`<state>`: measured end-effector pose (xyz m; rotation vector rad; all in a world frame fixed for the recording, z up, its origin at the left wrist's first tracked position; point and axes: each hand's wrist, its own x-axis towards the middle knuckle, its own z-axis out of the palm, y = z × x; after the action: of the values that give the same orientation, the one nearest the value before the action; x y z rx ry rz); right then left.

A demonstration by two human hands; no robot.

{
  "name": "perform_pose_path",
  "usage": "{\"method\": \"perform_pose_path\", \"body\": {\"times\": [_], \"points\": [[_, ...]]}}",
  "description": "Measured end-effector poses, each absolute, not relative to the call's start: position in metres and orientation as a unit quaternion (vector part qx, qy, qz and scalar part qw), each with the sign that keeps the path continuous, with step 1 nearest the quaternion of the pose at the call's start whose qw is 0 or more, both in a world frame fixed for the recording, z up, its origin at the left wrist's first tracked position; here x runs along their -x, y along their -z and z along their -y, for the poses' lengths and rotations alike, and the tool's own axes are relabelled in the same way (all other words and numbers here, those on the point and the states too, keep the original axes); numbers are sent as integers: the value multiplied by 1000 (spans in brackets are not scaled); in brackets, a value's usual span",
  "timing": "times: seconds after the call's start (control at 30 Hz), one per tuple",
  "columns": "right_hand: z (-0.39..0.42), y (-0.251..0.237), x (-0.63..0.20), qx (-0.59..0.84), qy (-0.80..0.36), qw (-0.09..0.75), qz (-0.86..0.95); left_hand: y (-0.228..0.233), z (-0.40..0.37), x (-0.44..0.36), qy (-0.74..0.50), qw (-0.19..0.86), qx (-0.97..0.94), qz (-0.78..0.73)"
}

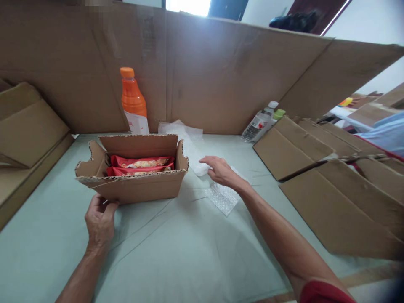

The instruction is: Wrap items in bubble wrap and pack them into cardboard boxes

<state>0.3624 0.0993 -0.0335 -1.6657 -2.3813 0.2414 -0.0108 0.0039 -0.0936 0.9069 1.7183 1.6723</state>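
An open cardboard box (142,188) stands on the pale green table cover, left of the middle. Inside it lie red snack packets (142,164) with a food picture on them. My left hand (100,219) has its fingers curled against the box's lower front left corner, thumb at the bottom edge. To the right of the box, my right hand (221,170) hovers with fingers stretched forward and nothing in them. Beneath and around it lie sheets of bubble wrap (223,198); another clear piece (199,167) is just left of its fingertips.
An orange drink bottle (134,101) and a clear water bottle (257,124) stand against the tall cardboard wall (221,75) at the back. Cardboard boxes flank the table on the left (28,126) and right (341,210). Blue cloth (385,132) shows at far right.
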Motion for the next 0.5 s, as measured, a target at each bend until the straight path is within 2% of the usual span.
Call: {"method": "perform_pose_path", "body": {"times": [0.07,0.23,0.37,0.5], "points": [[-115,32,-363,574,-106,109,804,96,-4,12,-622,288,-345,-641],[-138,46,-360,598,-56,43,798,99,-4,15,-613,282,-355,-647],[-133,49,-362,610,-38,47,790,97,-6,16,-603,283,-351,-659],[-104,31,-362,621,-25,71,780,95,-5,16,-602,277,-351,-662]]}}
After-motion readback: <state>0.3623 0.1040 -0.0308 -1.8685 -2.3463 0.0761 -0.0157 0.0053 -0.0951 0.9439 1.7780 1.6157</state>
